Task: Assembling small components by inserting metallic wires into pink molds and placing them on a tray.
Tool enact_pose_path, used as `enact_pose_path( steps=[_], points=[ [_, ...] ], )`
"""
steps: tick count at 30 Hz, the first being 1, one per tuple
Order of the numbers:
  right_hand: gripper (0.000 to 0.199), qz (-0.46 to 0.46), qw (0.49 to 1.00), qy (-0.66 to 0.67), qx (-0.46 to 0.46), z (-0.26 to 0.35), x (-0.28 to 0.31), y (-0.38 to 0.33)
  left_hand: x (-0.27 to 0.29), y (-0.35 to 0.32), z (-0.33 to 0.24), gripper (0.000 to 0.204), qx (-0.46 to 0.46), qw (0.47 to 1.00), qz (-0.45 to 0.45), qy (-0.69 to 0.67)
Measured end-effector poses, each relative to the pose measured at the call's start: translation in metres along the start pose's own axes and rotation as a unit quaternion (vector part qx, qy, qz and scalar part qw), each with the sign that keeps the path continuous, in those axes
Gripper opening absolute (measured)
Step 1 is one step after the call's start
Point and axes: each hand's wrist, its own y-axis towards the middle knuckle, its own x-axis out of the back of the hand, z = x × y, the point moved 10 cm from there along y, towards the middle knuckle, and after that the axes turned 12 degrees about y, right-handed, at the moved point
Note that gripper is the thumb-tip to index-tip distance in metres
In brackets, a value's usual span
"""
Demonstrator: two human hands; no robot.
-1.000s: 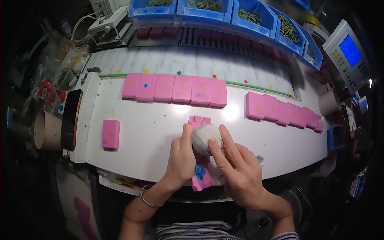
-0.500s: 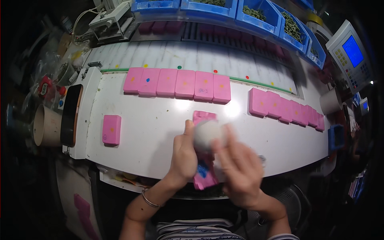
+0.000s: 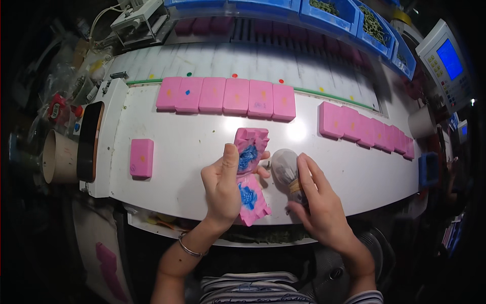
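Observation:
My left hand (image 3: 221, 188) is closed round an opened pink rubber mould (image 3: 249, 178), thumb up along its left side. The mould's two flaps are spread apart, one above the other, and each has a blue patterned hollow facing up. To its right, my right hand (image 3: 325, 210) grips a whitish cloth pouch (image 3: 284, 164), round at the head and tied at the neck with a tan band. The fingers lie along the pouch's right side, and the thumb is near its neck. The pouch and the mould are apart.
Pink mould blocks stand in a row (image 3: 223, 96) at the back and another (image 3: 359, 126) at the right. One lone block (image 3: 142, 158) is at left, near a phone (image 3: 91, 142) and a cup (image 3: 59, 157). Blue bins (image 3: 331, 17) hang above a pale dotted belt (image 3: 202, 61).
My right hand has drawn the pouch off the mould to the right. The mould, tilted up in my left hand, now shows its blue hollows. Coloured dots along the belt have shifted left.

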Motion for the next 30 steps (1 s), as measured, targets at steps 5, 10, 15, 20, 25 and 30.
enact_pose_path(
  steps=[5,10,15,20,25,30],
  points=[
    [0.071,-0.031,0.990,0.133,0.025,0.035,0.023,0.003,0.012,-0.004,-0.018,0.052,-0.083,0.994,-0.066,0.000],
    [0.070,0.081,0.982,0.130,0.110,0.073,-0.012,0.000,0.019,-0.009,-0.038,0.052,-0.169,0.980,-0.087,0.056],
    [0.070,0.051,0.987,0.125,0.091,0.059,-0.009,0.000,0.008,-0.006,-0.039,0.061,-0.179,0.976,-0.059,0.106],
    [0.069,0.057,0.985,0.106,0.121,0.068,-0.012,-0.003,0.015,-0.008,-0.036,0.057,-0.159,0.981,-0.090,0.073],
    [0.070,0.027,0.993,0.090,0.067,0.044,0.003,-0.004,0.009,-0.001,-0.014,0.051,-0.069,0.995,-0.045,0.061],
    [0.069,-0.044,0.999,-0.027,-0.016,0.006,0.036,-0.001,-0.012,-0.003,0.013,0.072,0.065,0.993,0.098,0.020]
  ],
)
